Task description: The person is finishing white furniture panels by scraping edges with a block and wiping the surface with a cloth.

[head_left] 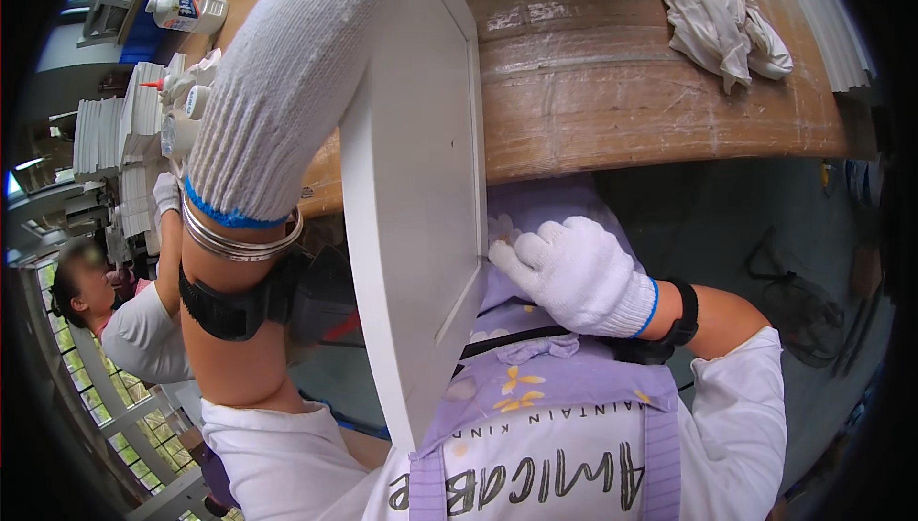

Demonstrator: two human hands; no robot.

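A white framed panel [416, 186], like a cabinet door, stands on edge in front of me, tilted. It reaches from the table's near side toward my body. My left hand [320, 43], in a white knit glove, stretches over to the panel's far end and holds it there; its fingertips are cut off by the upper picture edge. My right hand [574, 272], also gloved, is held before my apron [535, 368], close to the panel's right edge. Its fingers are curled, thumb against forefinger, and what they pinch, if anything, is too small to make out.
A plastic-wrapped brown table [593, 110] lies ahead, with a crumpled white cloth [722, 29] on it. At the left are a white bottle [189, 10], a red-tipped glue bottle [172, 87] and stacked white boards [98, 137]. Another person [143, 335] works there. A fan [803, 315] stands right.
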